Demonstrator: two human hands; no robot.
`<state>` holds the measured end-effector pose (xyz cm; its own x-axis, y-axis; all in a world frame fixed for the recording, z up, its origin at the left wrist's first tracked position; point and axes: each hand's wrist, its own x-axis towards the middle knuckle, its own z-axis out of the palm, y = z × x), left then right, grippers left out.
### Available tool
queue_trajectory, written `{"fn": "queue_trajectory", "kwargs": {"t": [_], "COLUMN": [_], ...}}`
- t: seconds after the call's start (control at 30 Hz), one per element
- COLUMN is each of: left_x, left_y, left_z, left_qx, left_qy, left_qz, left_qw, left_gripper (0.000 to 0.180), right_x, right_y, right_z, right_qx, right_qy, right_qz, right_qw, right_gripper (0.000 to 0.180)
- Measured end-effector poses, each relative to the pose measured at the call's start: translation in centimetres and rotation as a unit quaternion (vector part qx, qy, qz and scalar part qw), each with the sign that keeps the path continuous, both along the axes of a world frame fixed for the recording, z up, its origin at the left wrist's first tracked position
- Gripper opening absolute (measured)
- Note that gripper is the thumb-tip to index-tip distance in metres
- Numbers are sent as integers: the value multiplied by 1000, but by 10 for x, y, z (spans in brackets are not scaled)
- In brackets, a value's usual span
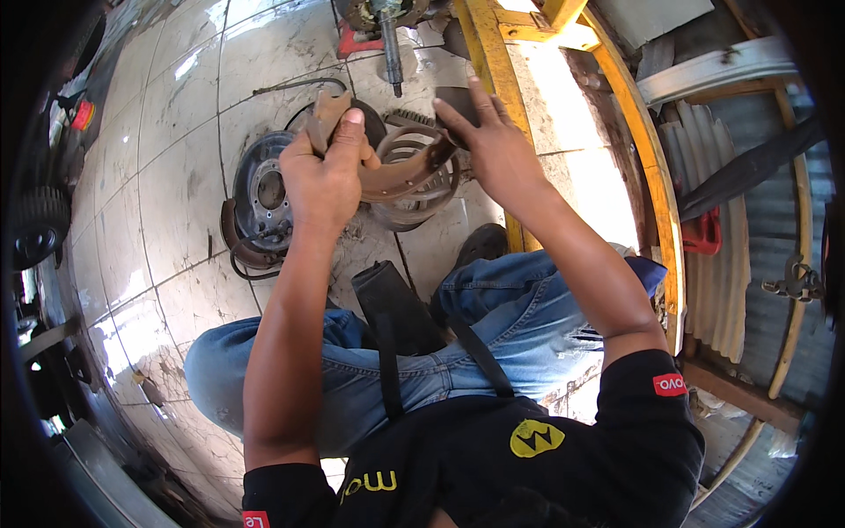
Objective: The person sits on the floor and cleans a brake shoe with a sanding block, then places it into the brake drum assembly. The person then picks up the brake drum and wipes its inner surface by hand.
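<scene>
One curved brown metal part [387, 182] is up in the air near the centre, toward 11 o'clock, above the tiled floor [167, 202]. It is a broad arc, dull and rusty-looking, with a few small dark spots along its band and a flat, angular end at 10 o'clock of its curve. Two hands are at it. The left hand [321, 180], at 11 o'clock, has that angular end pinched between thumb and fingers. The right hand [510, 158], at 1 o'clock, has its index and middle fingers spread apart at one dark flat piece [451, 99] by the arc's other end; its thumb is hidden, so whether it pinches anything I cannot tell. Behind the arc lies one large coil spring [422, 198], with one small ribbed dark piece [409, 116] just beyond it. At 10 o'clock sits one round dark plate [253, 198] with a central hole, and one curved brown strip [251, 255] beside its lower rim. Farther out are one metal shaft [391, 53] at 12, one yellow frame [482, 44] at 1 and one black tyre [40, 216] at 9 o'clock
</scene>
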<state>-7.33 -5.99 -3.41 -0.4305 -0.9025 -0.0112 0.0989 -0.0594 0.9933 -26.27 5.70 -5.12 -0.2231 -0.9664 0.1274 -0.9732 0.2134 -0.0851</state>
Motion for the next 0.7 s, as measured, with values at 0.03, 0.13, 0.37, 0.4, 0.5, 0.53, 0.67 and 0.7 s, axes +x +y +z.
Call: {"fn": "queue_trajectory", "kwargs": {"t": [0.03, 0.13, 0.37, 0.4, 0.5, 0.53, 0.67, 0.7], "left_x": [0, -3, -6, -3, 0, 0, -9, -8], "left_y": [1, 9, 21, 18, 14, 15, 20, 19], "left_z": [-1, 0, 9, 6, 6, 5, 3, 3], "left_qx": [5, 6, -74, -75, -50, -42, -49, -60], "left_qy": [-5, -25, -32, -26, -47, -46, -23, -17], "left_qz": [-6, -23, -18, -8, -29, -28, -36, -26], "left_qw": [1000, 999, 997, 997, 997, 998, 998, 998], "left_gripper": [26, 26, 23, 24, 28, 28, 24, 24], "right_x": [0, 3, -8, -8, 0, 2, 1, 0], "right_y": [4, 6, -6, -4, 7, 9, 7, -1], "right_z": [3, -8, -16, -5, 20, 20, -27, -26], "right_qx": [-1, 62, 48, 34, 27, 33, 61, 54], "right_qy": [3, 43, 29, 20, -8, -9, 44, 39], "right_qz": [3, -7, -13, -14, -12, 0, 9, 13], "right_qw": [1000, 997, 998, 999, 1000, 999, 997, 998], "right_gripper": [60, 60, 67, 67, 64, 63, 61, 61]}}
